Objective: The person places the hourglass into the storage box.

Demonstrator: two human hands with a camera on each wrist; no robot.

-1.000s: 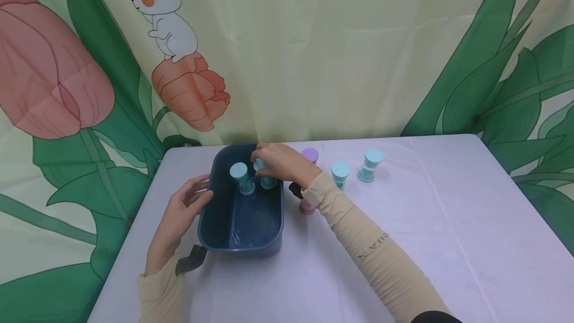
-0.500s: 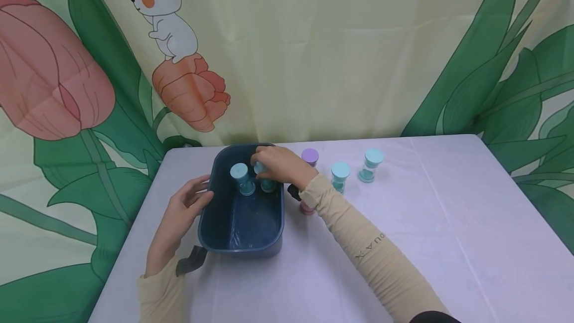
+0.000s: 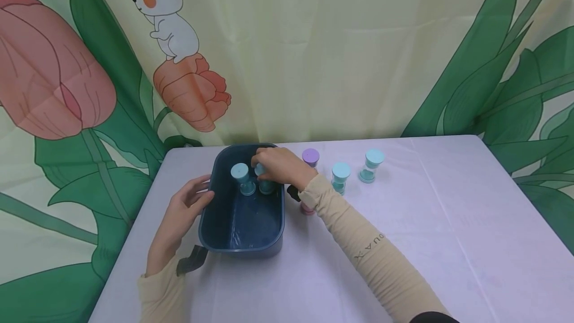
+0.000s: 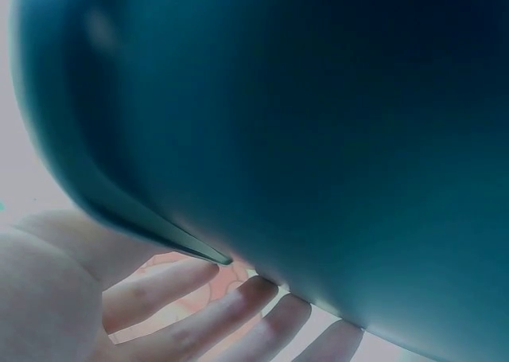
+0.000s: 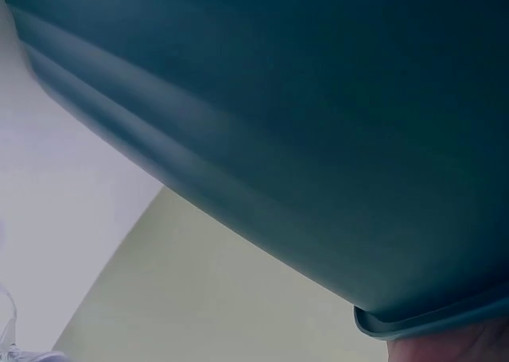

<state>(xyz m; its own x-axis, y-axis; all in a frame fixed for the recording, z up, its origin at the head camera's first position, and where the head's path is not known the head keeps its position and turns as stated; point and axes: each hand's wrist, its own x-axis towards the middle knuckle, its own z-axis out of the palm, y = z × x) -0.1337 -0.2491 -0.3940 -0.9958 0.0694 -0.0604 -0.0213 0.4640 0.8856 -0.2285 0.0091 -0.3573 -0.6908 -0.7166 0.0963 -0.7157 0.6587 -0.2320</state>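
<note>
Pale yellow cloth (image 3: 336,64) hangs across upper frame. Printed on it: pink tulip (image 3: 49,74) far left, white rabbit (image 3: 175,36) on carrot (image 3: 190,93) upper left, green leaves (image 3: 511,88) at right. White-covered table (image 3: 403,243) fills lower centre.

Pale yellow curtain (image 3: 336,64), printed pink tulip (image 3: 51,71), white rabbit (image 3: 175,39) atop orange carrot (image 3: 186,96), green leaves (image 3: 466,59), white tablecloth (image 3: 439,253)

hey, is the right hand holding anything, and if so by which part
Yes: the right hand holds a teal hourglass by its upper cap, inside the blue bin.
</note>
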